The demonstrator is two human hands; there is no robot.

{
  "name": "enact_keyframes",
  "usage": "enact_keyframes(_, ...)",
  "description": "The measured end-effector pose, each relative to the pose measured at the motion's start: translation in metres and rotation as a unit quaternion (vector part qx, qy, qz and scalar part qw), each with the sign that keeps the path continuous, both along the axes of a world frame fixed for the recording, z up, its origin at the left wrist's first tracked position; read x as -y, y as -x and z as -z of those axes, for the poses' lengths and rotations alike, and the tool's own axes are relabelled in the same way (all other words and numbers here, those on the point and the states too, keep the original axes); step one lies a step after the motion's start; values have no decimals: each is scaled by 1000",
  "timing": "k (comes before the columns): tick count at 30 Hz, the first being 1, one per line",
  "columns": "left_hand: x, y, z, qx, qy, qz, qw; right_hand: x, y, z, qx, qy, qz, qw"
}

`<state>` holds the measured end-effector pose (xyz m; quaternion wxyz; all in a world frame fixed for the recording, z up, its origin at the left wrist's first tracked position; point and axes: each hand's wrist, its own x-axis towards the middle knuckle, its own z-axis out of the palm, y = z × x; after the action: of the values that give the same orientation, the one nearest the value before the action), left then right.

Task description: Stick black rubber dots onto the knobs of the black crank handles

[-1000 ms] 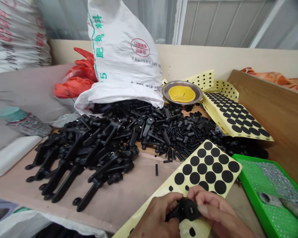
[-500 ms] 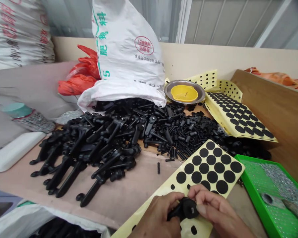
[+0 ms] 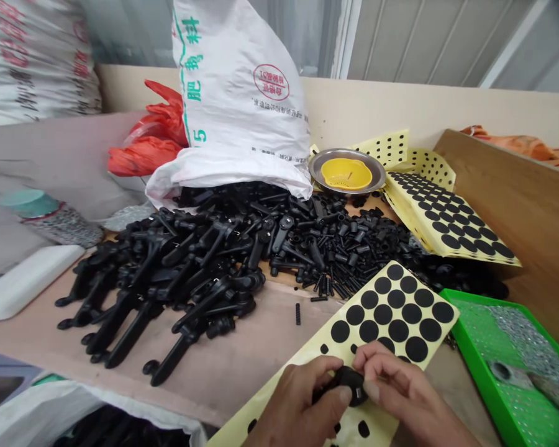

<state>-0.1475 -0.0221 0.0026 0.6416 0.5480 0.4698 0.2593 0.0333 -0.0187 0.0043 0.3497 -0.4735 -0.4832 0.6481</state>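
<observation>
Grip closed: your left hand (image 3: 302, 403) and right hand (image 3: 403, 388) clench a black plastic handle (image 3: 349, 385) at lower centre, above a sheet of black dots (image 3: 307, 366). A slip could drop it there. Green tray (image 3: 475, 372), lower right, holds silvery bits; steel bowl (image 3: 323, 162) holds yellow strainer (image 3: 346, 174); white sack (image 3: 237, 81) spills black handles (image 3: 205, 273).

Black handle (image 3: 351, 385), same matte black as heaped handles (image 3: 135, 292). Pale yellow backing sheet (image 3: 310, 366), rows of black dots. White sack (image 3: 235, 93), green and red print. Orange-red plastic bag (image 3: 144, 155). Yellow strainer (image 3: 346, 174) in silver dish (image 3: 377, 177). Bright green tray (image 3: 475, 385).
</observation>
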Motion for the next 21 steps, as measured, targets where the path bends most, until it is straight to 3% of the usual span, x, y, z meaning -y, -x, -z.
enact_keyframes(5,2,-1,7,-38,-38,-23,998,-1,1,3,1,-9,6,1000)
enact_keyframes(9,4,-1,-3,-74,-78,-34,994,-1,0,5,19,-29,3,999)
enact_keyframes(12,5,0,-11,-69,-75,-44,994,2,0,-2,21,28,9,999)
enact_keyframes(17,8,5,-8,-39,-57,-59,996,8,3,-11,-118,179,64,975)
enact_keyframes(21,13,9,2,9,-3,-93,996,7,3,-3,-150,184,108,966)
